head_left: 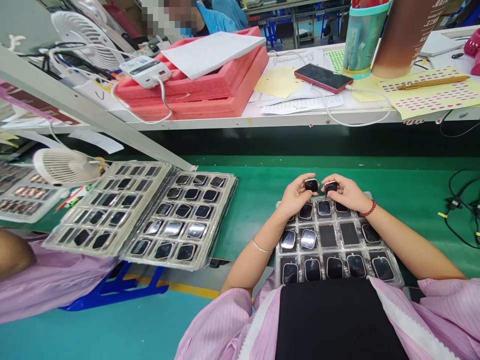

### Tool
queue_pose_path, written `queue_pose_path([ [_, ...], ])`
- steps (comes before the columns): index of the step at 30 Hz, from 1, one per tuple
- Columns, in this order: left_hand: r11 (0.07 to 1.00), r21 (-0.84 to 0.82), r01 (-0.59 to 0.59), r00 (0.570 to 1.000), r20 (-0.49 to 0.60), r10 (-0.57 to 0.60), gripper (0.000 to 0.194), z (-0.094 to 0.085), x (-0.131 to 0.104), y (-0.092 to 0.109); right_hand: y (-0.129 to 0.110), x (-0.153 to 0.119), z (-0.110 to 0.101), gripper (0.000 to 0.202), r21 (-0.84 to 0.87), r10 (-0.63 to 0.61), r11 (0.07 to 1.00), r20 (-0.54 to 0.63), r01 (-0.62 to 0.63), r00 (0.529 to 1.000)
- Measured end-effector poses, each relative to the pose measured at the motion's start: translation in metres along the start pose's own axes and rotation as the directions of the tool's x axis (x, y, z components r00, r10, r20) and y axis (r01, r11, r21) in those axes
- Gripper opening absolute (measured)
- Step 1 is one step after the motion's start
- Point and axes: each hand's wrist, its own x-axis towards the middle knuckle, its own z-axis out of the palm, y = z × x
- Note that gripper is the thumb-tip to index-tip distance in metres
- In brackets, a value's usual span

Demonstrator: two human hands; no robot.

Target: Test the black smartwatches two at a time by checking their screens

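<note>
My left hand pinches a small dark smartwatch body between thumb and fingers. A second watch body is gripped the same way in my right hand, close beside the first. Both are held above the far edge of a clear plastic tray in front of me. Rows of dark-faced watch bodies lie in its pockets; two pockets in the middle row show only their dark bottoms. My forearms reach over the tray's two sides.
Stacked trays of watches stand to the left, near a small white fan and a co-worker's sleeve. A shelf overhead holds a red foam box, a phone and a brown bottle. Black cables lie at right.
</note>
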Motion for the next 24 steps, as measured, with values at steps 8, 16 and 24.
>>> queue_pose_path([
  [8, 0.941, -0.3, 0.159, 0.986, 0.095, -0.136, 0.076, -0.003, 0.003, 0.014, 0.001, 0.001, -0.001, 0.03, 0.061, -0.001, 0.998, -0.012, 0.002, 1.0],
  [16, 0.803, -0.484, 0.348, 0.669, 0.728, 0.148, 0.089, 0.029, -0.058, 0.118, 0.005, 0.001, -0.01, 0.032, 0.228, 0.097, 0.969, 0.002, -0.095, 0.995],
  [24, 0.866, -0.352, 0.356, 0.546, 0.83, 0.113, 0.089, 0.047, -0.087, 0.142, -0.041, -0.005, -0.016, 0.04, 0.436, 0.181, 0.881, 0.053, -0.186, 0.982],
])
